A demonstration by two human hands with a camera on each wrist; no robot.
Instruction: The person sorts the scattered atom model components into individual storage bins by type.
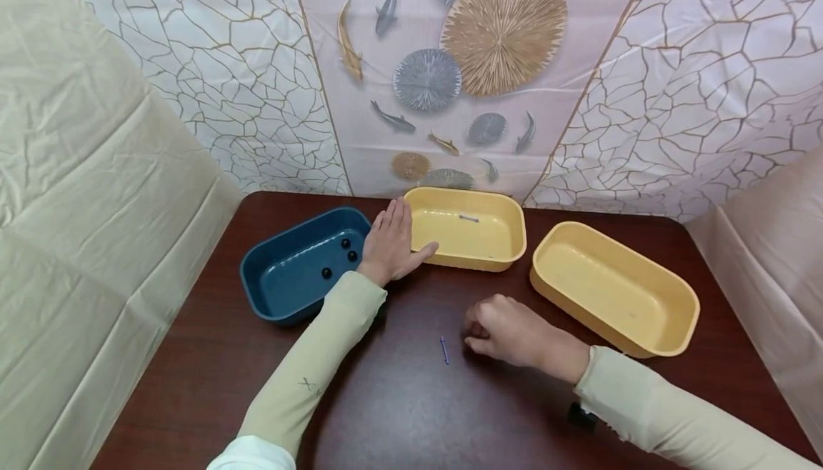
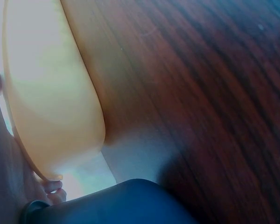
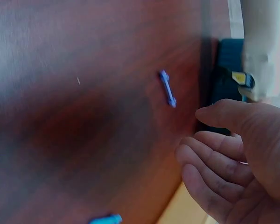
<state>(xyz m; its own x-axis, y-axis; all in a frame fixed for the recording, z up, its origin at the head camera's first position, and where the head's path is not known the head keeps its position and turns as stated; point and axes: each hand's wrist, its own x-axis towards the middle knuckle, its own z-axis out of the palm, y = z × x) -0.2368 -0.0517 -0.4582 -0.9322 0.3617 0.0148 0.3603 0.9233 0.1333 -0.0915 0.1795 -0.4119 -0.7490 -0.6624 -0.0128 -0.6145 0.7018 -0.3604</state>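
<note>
Right hand (image 1: 511, 327) loosely curled, seemingly empty, beside purple stick (image 1: 444, 350) on counter (image 1: 398, 413); best pinched mid-shaft, thumb low; left hand (image 1: 390, 243), fingers extended, empty, at middle yellow tray's rim (image 1: 469, 263).

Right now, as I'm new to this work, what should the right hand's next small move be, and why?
I'd probably shift the right hand left so its fingers can pinch the purple rod: it lies on the table just beside them, the hand appears to hold nothing, and a similar rod already sits in the middle yellow bin.
</note>
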